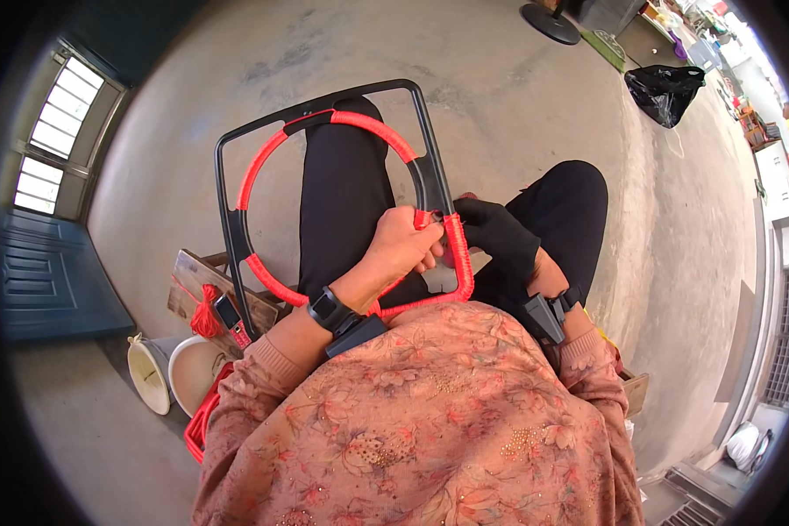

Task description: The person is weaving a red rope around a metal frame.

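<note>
A black square frame with a ring inside it rests across my lap. Red cord is wound tightly round the frame's near right corner, and long stretches of the ring are red too. Other parts of both are bare black. My left hand, uncovered, is closed round the place where the ring meets the frame's right side. Just across that bar, my right hand, in a black glove, has its fingers bent together against the frame. What they pinch is hidden.
On a wooden stool at my left lie a bundle of red cord and a mobile phone. Pale buckets and a red basket stand near it. A black plastic bag lies far right.
</note>
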`<move>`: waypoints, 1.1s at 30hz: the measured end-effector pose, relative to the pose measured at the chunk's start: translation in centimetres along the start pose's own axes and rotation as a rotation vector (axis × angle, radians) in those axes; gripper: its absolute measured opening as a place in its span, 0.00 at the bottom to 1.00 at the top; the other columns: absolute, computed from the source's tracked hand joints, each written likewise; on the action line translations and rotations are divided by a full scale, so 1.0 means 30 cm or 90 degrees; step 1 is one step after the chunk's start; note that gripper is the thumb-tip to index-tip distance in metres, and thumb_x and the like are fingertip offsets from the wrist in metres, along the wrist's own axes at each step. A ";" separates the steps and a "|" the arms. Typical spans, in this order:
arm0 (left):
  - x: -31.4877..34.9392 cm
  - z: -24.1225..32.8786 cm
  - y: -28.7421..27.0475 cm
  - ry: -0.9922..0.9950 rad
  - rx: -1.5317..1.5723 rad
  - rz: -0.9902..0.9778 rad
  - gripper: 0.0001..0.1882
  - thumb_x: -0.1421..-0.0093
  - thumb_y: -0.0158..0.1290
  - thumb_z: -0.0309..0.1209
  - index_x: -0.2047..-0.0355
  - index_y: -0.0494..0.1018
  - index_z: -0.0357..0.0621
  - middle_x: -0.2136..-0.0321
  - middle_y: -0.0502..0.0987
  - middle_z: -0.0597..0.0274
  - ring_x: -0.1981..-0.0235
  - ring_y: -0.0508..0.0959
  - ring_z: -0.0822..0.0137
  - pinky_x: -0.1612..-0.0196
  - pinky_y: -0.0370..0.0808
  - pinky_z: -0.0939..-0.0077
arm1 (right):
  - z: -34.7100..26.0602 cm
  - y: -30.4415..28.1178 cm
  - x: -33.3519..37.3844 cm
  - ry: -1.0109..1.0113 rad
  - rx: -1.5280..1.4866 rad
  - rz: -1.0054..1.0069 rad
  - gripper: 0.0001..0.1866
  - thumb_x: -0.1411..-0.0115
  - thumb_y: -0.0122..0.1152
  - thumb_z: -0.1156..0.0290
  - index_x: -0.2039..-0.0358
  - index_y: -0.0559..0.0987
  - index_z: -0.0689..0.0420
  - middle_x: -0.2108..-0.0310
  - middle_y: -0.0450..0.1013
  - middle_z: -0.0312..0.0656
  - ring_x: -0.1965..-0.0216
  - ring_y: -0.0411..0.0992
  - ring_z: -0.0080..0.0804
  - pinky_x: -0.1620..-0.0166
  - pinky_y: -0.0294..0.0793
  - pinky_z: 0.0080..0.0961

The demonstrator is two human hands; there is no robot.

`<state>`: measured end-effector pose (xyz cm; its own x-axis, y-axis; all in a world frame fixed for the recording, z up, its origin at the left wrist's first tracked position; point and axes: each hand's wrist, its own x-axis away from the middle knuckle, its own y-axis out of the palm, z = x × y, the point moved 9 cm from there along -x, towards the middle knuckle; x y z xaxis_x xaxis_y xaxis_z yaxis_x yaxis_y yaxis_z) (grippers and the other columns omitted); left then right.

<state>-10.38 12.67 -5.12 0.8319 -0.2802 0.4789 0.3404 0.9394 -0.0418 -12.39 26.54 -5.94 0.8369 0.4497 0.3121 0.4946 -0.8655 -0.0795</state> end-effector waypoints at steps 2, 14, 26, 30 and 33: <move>0.000 -0.002 -0.010 0.005 0.075 0.002 0.13 0.36 0.51 0.34 0.70 0.73 0.35 0.78 0.77 0.60 0.84 0.74 0.75 0.82 0.71 0.82 | 0.000 -0.073 0.002 -0.029 -0.046 0.123 0.18 0.39 0.60 0.71 0.49 0.75 0.61 0.62 0.77 0.38 0.68 0.73 0.21 0.65 0.74 0.21; 0.006 0.014 0.021 -0.011 0.428 -0.152 0.14 0.31 0.49 0.40 0.68 0.71 0.42 0.76 0.77 0.63 0.82 0.75 0.76 0.79 0.73 0.83 | -0.090 -0.101 0.042 -0.030 -0.060 0.118 0.14 0.38 0.58 0.70 0.53 0.78 0.59 0.67 0.76 0.35 0.70 0.71 0.19 0.66 0.71 0.19; 0.002 -0.006 -0.001 0.001 0.282 -0.089 0.10 0.33 0.51 0.34 0.65 0.73 0.39 0.76 0.77 0.62 0.82 0.75 0.75 0.79 0.73 0.83 | -0.084 -0.045 -0.045 -0.085 0.016 0.114 0.18 0.41 0.62 0.72 0.50 0.76 0.62 0.64 0.77 0.37 0.63 0.74 0.21 0.58 0.74 0.22; -0.004 -0.020 -0.006 -0.022 0.154 -0.033 0.09 0.36 0.50 0.31 0.64 0.75 0.37 0.76 0.78 0.60 0.82 0.75 0.75 0.79 0.73 0.82 | -0.059 0.013 -0.044 -0.085 -0.089 -0.009 0.27 0.42 0.63 0.73 0.42 0.69 0.63 0.58 0.78 0.43 0.59 0.75 0.24 0.54 0.74 0.23; -0.018 -0.029 -0.004 -0.043 0.061 -0.036 0.09 0.37 0.49 0.29 0.64 0.75 0.36 0.75 0.78 0.59 0.81 0.76 0.75 0.79 0.73 0.82 | -0.049 0.018 -0.035 -0.057 -0.095 -0.017 0.28 0.42 0.63 0.73 0.42 0.69 0.63 0.58 0.78 0.44 0.58 0.75 0.25 0.53 0.74 0.23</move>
<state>-10.47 12.54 -6.14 0.7803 -0.3221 0.5360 0.3396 0.9380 0.0694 -13.34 25.26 -4.91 0.8453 0.4845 0.2254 0.4817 -0.8734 0.0709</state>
